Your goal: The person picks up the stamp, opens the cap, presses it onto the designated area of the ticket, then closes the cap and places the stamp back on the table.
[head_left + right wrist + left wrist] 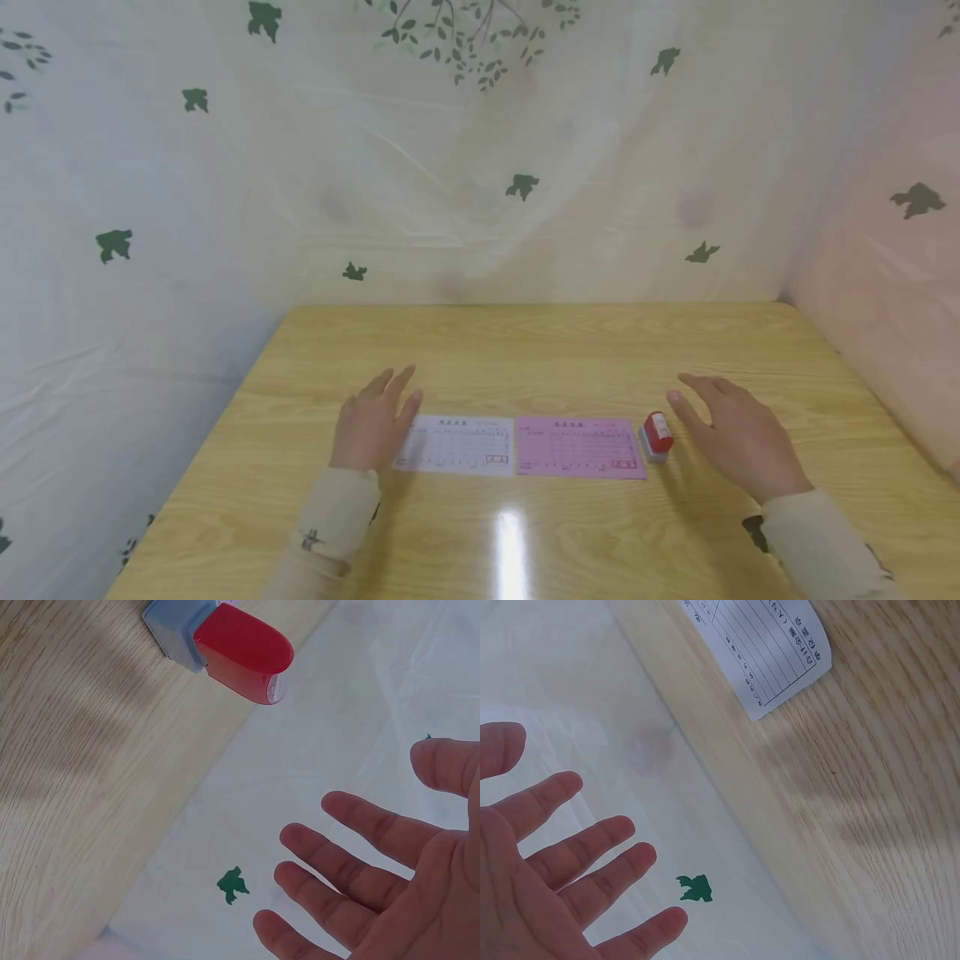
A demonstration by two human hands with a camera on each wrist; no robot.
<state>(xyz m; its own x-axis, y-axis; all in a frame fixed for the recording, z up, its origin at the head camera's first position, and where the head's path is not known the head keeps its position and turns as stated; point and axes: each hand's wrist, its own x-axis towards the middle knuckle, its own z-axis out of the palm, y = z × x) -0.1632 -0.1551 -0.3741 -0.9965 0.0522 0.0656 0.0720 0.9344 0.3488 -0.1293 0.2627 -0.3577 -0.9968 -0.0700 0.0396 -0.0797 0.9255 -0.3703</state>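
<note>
Pale sheeting (480, 133) printed with green birds and leafy branches fills the background; the top branch is cut off by the head view's upper edge. In front lies a wood-grain worktop (465, 358), its near edge out of frame, with a bright glare streak at the lower middle.

Two cream sleeves enter from below, the left (330, 517) and right (821, 533), both cut off. The right hand (738, 437) is raised just right of the stamp, its fingers (382, 829) spread apart. The left hand (371, 429) is raised at the white slip's left end, hiding part of that edge; its fingers (611, 881) are apart too. Each wrist view crops its palm.

Between the hands, a pink slip (577, 446) lies flat, right of a white slip (457, 442); whether their edges touch is hard to tell. Both carry printed grids and a small red box at lower right, the lettering too small to read from the head view.

Smallest is the stamp (657, 435), red above a grey-blue base, standing beside the pink slip's right edge. The right wrist view cuts off part of its base.
</note>
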